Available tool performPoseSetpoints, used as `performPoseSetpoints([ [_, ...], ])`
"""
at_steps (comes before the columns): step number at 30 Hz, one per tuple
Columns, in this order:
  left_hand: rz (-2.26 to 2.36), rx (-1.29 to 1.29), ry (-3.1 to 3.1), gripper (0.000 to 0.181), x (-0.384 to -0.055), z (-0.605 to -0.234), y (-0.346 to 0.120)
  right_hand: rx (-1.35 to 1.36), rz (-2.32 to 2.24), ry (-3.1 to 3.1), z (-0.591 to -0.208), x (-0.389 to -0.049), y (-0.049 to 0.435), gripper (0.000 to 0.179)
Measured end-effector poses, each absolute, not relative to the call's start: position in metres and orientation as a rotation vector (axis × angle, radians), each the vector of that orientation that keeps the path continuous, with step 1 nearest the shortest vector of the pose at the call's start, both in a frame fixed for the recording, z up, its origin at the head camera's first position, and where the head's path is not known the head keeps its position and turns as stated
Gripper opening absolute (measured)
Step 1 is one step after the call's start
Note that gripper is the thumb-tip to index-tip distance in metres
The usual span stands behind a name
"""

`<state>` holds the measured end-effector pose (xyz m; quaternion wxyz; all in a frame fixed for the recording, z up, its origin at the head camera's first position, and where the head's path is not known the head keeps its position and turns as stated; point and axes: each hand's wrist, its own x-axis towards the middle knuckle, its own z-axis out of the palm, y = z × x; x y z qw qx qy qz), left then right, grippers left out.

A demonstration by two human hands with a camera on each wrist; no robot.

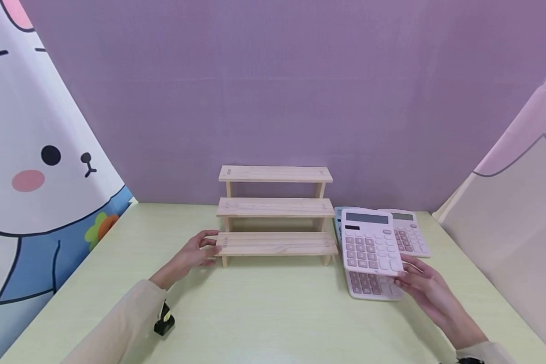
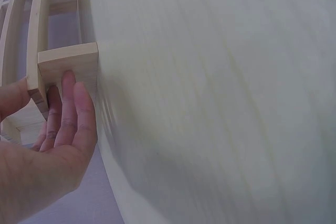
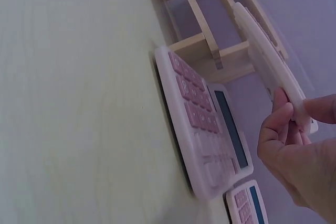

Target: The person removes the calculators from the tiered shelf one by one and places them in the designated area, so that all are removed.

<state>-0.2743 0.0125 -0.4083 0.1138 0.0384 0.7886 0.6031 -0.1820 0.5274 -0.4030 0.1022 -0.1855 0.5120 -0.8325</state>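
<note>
A three-step wooden stand rests on the table. At the left end of its lowest step, my left hand grips the board, thumb on top and fingers curled below by the leg. My right hand pinches the lower right corner of a pale pink calculator, thumb on its face and fingers behind. In the right wrist view this held calculator is raised and tilted above another pink calculator on the table. The held one partly covers that lower calculator in the head view.
A third pink calculator lies to the right, partly hidden. The edge of a blue calculator shows beside the stand. Behind the table hangs a purple cloth, with a cartoon-print cloth at the left.
</note>
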Motion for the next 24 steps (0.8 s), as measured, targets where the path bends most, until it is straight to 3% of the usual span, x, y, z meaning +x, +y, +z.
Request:
performPoseSetpoints([
  [24,1.792,0.11,2.293,0.054,-0.274,-0.408,0.013,-0.572,-2.403,1.483,-0.418,-0.176,0.575,0.048],
])
